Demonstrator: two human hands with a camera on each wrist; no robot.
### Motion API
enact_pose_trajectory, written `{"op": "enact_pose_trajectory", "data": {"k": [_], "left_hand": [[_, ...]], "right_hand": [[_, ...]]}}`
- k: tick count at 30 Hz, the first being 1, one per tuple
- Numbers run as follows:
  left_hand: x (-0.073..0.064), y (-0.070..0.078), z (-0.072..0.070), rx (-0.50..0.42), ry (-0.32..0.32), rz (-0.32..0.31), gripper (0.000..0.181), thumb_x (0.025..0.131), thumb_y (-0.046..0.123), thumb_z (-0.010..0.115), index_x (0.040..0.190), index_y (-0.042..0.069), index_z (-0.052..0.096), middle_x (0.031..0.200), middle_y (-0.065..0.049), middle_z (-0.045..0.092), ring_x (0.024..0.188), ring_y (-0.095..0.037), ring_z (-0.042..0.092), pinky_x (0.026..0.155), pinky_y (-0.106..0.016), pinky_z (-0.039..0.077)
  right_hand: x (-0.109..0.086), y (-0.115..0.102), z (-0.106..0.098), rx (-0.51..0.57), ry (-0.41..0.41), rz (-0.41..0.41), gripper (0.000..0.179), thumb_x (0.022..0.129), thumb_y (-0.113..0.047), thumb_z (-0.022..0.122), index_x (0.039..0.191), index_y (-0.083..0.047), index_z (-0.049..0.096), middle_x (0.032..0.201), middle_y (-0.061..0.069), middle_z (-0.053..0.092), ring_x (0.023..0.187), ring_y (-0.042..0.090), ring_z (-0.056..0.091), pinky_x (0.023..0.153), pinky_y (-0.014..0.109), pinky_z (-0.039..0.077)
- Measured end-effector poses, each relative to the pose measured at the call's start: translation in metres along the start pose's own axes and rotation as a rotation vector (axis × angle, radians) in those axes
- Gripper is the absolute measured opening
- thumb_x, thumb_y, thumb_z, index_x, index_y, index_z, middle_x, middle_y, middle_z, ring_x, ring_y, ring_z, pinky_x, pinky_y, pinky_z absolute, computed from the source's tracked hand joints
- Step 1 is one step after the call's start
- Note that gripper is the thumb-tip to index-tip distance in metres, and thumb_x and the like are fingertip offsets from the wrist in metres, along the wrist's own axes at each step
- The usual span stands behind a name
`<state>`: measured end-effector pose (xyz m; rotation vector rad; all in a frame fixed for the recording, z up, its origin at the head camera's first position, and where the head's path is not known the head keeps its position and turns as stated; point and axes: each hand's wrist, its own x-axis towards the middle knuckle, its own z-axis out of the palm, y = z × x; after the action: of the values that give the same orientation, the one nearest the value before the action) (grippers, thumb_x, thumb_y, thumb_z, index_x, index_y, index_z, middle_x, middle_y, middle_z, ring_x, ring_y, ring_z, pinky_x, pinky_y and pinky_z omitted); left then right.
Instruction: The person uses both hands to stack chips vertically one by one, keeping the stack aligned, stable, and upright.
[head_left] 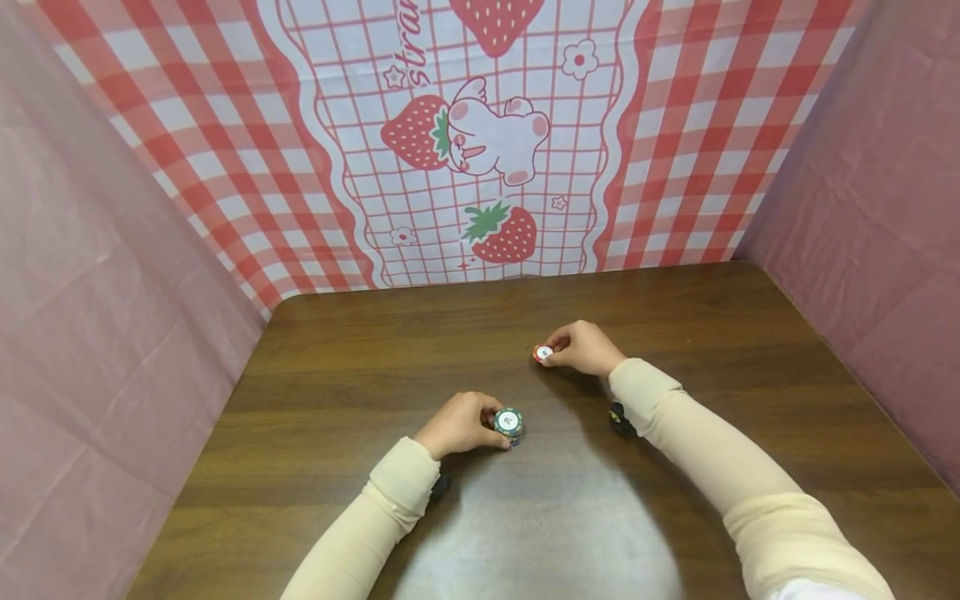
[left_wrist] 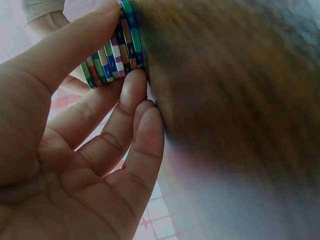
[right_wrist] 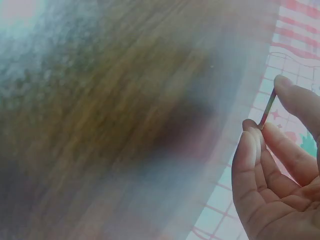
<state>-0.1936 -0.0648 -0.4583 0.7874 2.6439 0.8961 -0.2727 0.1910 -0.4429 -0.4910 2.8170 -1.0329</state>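
My left hand (head_left: pixel 459 423) grips a stack of several poker chips (head_left: pixel 508 422) at the middle of the table, thumb on the near side and fingers on the far side. The top chip is green with a white centre. In the left wrist view, the stack (left_wrist: pixel 115 55) shows edges striped in green, blue, purple, orange and red. Farther back and to the right, my right hand (head_left: pixel 588 348) pinches one red-orange poker chip (head_left: pixel 543 355) with a white centre. In the right wrist view this chip (right_wrist: pixel 269 107) appears edge-on between thumb and fingertips.
The brown wooden table (head_left: pixel 375 342) spreads beneath both hands. A red-and-white checked cloth (head_left: pixel 675 167) with strawberry prints hangs along its back edge. Pink cloths (head_left: pixel 112 333) hang on the left and right sides.
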Motion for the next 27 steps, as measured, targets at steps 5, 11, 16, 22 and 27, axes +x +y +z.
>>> {"op": "enact_pose_trajectory", "data": {"k": [5,11,16,22,27], "left_hand": [[0.000,0.000,0.000,-0.007,-0.004,-0.012,0.034,0.070,0.023,0.088,0.098,0.010,0.073,0.079,0.003,0.067,0.072,-0.005,0.054,0.068,-0.023,0.045],[0.001,-0.001,0.001,-0.005,-0.003,-0.008,0.035,0.069,0.023,0.089,0.098,0.010,0.073,0.080,0.003,0.067,0.072,-0.005,0.055,0.068,-0.023,0.046],[0.001,-0.001,0.001,-0.004,0.000,-0.005,0.035,0.069,0.023,0.088,0.098,0.010,0.073,0.079,0.004,0.067,0.072,-0.005,0.055,0.068,-0.023,0.046],[0.001,-0.001,0.001,-0.002,0.001,-0.005,0.034,0.069,0.023,0.088,0.097,0.011,0.073,0.079,0.004,0.067,0.072,-0.005,0.054,0.068,-0.023,0.046],[0.001,-0.001,0.001,0.000,0.000,-0.007,0.034,0.069,0.023,0.088,0.097,0.010,0.073,0.079,0.004,0.067,0.072,-0.005,0.054,0.068,-0.023,0.045]], "right_hand": [[-0.005,-0.001,-0.003,0.018,0.010,-0.015,0.033,0.081,-0.023,0.080,0.104,-0.001,0.074,0.093,0.009,0.073,0.082,0.016,0.062,0.070,0.028,0.049],[-0.012,-0.007,-0.006,0.054,0.032,-0.053,0.030,0.080,-0.022,0.081,0.103,-0.004,0.075,0.091,0.008,0.074,0.076,0.014,0.061,0.066,0.025,0.048],[-0.019,-0.011,-0.008,0.077,0.063,-0.093,0.028,0.080,-0.022,0.080,0.103,-0.007,0.075,0.092,0.006,0.074,0.076,0.012,0.062,0.066,0.024,0.050],[-0.027,-0.014,-0.009,0.139,0.095,-0.123,0.030,0.079,-0.024,0.082,0.104,-0.009,0.075,0.092,0.005,0.074,0.078,0.012,0.063,0.068,0.024,0.052],[-0.033,-0.017,-0.008,0.194,0.118,-0.144,0.032,0.078,-0.024,0.083,0.105,-0.009,0.075,0.089,0.005,0.073,0.076,0.011,0.064,0.068,0.022,0.052]]}}
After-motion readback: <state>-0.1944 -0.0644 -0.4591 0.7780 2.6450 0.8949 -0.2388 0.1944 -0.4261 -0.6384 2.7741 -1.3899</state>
